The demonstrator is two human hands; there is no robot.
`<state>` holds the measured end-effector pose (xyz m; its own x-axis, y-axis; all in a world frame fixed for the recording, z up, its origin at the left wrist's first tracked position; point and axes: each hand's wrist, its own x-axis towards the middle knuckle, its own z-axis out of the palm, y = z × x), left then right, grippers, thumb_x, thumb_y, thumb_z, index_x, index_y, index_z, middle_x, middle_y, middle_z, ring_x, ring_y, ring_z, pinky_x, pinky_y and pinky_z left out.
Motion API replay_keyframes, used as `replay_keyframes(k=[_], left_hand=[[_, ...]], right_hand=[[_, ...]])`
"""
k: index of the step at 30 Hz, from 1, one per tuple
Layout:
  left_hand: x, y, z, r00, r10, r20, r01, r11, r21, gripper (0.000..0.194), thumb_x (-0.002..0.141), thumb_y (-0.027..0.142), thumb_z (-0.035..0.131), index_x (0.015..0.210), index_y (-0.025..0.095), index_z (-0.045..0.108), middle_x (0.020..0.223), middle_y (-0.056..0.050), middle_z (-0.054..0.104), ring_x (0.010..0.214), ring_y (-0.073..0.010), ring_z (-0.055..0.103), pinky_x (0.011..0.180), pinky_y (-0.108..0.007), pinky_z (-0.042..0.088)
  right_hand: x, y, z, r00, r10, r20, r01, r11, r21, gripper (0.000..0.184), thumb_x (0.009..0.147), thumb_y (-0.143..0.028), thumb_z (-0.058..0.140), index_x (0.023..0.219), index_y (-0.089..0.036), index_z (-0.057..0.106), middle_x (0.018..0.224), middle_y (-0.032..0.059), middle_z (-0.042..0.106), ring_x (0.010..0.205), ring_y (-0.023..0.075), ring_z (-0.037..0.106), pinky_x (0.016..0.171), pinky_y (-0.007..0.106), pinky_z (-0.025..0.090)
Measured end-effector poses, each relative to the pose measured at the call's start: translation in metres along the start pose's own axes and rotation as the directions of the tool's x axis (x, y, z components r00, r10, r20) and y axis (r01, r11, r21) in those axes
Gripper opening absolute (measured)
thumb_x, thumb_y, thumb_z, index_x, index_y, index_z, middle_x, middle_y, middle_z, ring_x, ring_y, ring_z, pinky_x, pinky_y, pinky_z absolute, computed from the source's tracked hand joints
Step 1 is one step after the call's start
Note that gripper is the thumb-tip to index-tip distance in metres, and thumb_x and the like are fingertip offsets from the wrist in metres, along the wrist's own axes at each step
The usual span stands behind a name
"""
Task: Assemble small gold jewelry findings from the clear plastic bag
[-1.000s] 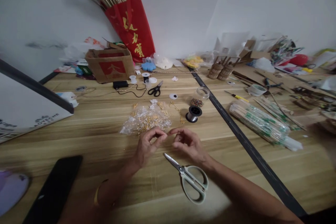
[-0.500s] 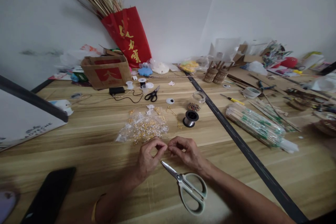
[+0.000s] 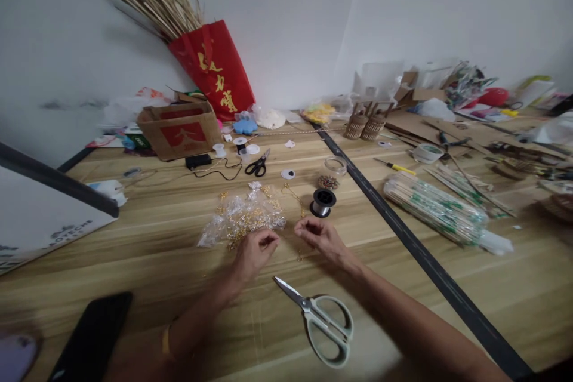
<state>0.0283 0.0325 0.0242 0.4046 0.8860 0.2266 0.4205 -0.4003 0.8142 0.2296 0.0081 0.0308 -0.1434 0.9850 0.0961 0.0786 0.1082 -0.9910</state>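
Here, left hand (image 3: 253,255) and right hand (image 3: 325,241) pinch shy of the spool (image 3: 323,202), any grip indiscernible.
Behind the spool, a jar (image 3: 333,173); left, packets (image 3: 239,215); in front, scissors (image 3: 305,304).

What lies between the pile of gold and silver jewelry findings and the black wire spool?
In the head view, a thin gold-colored chain lies on the table between the findings pile and the wire spool.
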Motion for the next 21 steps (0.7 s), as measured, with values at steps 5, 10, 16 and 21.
replay_keyframes(k=[5, 10, 16, 21], left_hand=[[0.009, -0.004, 0.004, 0.985, 0.106, 0.138, -0.152, 0.91, 0.385, 0.014, 0.083, 0.014, 0.055, 0.08, 0.019, 0.069, 0.081, -0.004, 0.067, 0.078, -0.0183, 0.062, 0.072, -0.028, 0.047], [0.017, -0.005, 0.008, 0.95, 0.176, 0.258, -0.296, 0.772, 0.563, 0.018, 0.089, 0.015, 0.05, 0.081, 0.018, 0.066, 0.082, -0.005, 0.064, 0.08, -0.0184, 0.06, 0.076, -0.029, 0.046], [0.021, -0.006, 0.012, 0.93, 0.178, 0.321, -0.348, 0.705, 0.618, 0.02, 0.091, 0.016, 0.048, 0.079, 0.017, 0.064, 0.085, -0.005, 0.063, 0.084, -0.0197, 0.059, 0.078, -0.031, 0.045], [0.021, -0.012, 0.016, 0.92, 0.234, 0.314, -0.386, 0.677, 0.626, 0.022, 0.092, 0.015, 0.045, 0.078, 0.017, 0.063, 0.082, -0.005, 0.061, 0.082, -0.0192, 0.057, 0.078, -0.031, 0.045]], right_hand=[[0.004, 0.025, 0.004, 0.996, 0.022, -0.09, -0.017, 0.998, 0.066, 0.039, 0.07, -0.053, 0.069, 0.076, -0.015, 0.062, 0.063, -0.0022, 0.055, 0.055, 0.0094, 0.045, 0.052, 0.022, 0.035], [0.006, 0.04, 0.006, 0.991, 0.007, -0.131, 0.002, 0.997, 0.071, 0.033, 0.071, -0.047, 0.068, 0.074, -0.015, 0.062, 0.067, -0.0006, 0.058, 0.059, 0.0107, 0.048, 0.056, 0.023, 0.038], [0.008, 0.043, 0.005, 0.986, 0.078, -0.15, -0.06, 0.991, 0.122, 0.03, 0.069, -0.044, 0.068, 0.072, -0.016, 0.059, 0.06, -0.0031, 0.052, 0.053, 0.0093, 0.042, 0.05, 0.022, 0.034], [0.008, 0.041, 0.007, 0.986, 0.075, -0.148, -0.062, 0.994, 0.085, 0.027, 0.07, -0.042, 0.066, 0.071, -0.016, 0.058, 0.06, -0.0031, 0.051, 0.053, 0.0093, 0.041, 0.05, 0.022, 0.034]])
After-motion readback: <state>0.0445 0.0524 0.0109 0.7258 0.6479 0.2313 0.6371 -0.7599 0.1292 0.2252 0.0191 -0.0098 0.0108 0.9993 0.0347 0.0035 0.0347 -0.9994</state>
